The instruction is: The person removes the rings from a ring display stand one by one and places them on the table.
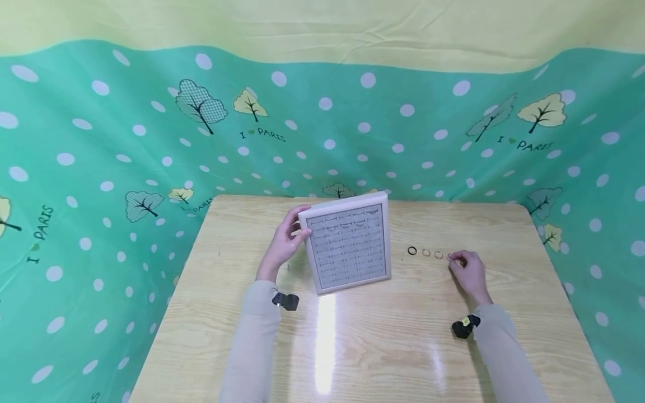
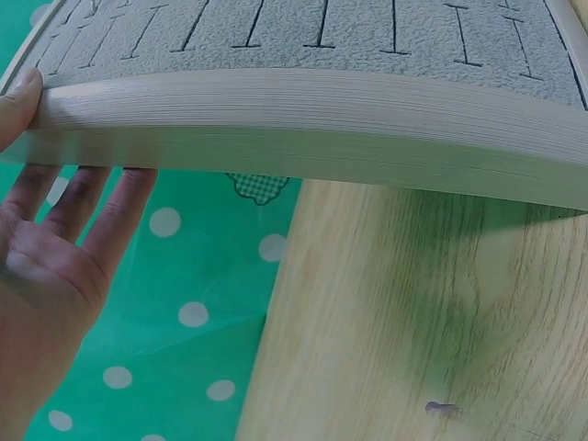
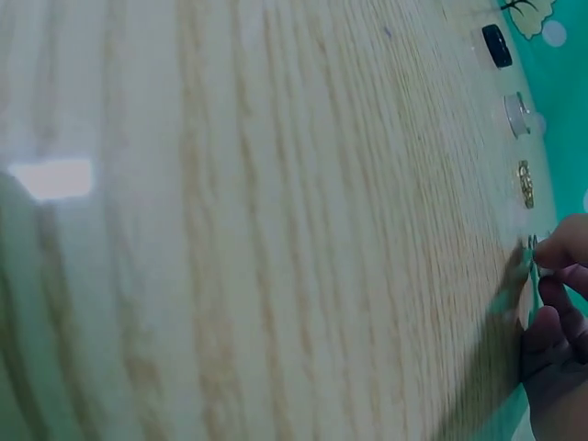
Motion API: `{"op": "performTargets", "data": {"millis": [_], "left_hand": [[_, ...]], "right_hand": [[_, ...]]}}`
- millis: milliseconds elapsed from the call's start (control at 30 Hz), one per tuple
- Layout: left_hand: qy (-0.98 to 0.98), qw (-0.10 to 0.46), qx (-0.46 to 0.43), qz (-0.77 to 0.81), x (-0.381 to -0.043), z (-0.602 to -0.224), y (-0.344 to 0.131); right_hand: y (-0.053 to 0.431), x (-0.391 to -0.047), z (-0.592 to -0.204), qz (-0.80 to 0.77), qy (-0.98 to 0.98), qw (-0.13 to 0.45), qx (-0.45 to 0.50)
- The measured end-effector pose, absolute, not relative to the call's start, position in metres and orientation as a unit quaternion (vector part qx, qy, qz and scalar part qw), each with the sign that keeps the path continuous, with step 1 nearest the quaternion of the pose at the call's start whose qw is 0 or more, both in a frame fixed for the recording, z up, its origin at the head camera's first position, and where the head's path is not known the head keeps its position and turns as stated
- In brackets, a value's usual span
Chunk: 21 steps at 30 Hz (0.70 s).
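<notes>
My left hand (image 1: 286, 243) grips the left edge of a ring display tray (image 1: 387, 240), thumb on the front rim and fingers behind. The tray has a pale frame (image 2: 303, 101) and a grey slotted pad (image 1: 347, 257), and it stands tilted up. Several rings sit in its upper slots. To the right, my right hand (image 1: 470, 273) pinches a small ring (image 3: 532, 242) at the table, mostly hidden by the fingertips. Left of it lie a gold ring (image 3: 525, 184), a silver-looking ring (image 3: 516, 114) and a black ring (image 1: 412, 251), in a row.
A light wood table (image 1: 393, 347) lies beneath everything, with bright glare near its middle. Green dotted cloth (image 1: 403, 140) hangs behind and at both sides. A small dark mark (image 2: 441, 408) shows on the table left of the tray.
</notes>
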State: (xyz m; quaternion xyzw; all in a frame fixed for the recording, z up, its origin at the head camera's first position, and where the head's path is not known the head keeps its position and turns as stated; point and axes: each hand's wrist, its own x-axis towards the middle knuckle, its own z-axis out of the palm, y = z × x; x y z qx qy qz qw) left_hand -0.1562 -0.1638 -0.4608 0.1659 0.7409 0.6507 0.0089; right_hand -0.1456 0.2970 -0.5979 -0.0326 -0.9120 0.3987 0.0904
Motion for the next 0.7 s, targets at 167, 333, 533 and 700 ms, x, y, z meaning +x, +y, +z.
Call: {"op": "performTargets", "data": {"millis": [167,333,533,700], "left_hand": [[0.742,0.007,0.168,0.649,-0.157,-0.461,-0.164],[0.742,0.006,0.172,0.648,-0.158,-0.461,-0.163],[0.742,0.007,0.17,0.648,-0.156,-0.46,-0.162],[0.743,0.008,0.159,0.651,-0.156,-0.46,-0.162]], "right_hand": [[0.299,-0.146,-0.598,0.396,-0.913,0.083,-0.043],[0.301,-0.147,-0.596,0.401,-0.911,0.083,-0.051],[0.295,-0.146,-0.591,0.423,-0.9,0.091,-0.052],[0.277,-0.146,-0.576,0.461,-0.882,0.087,-0.033]]}}
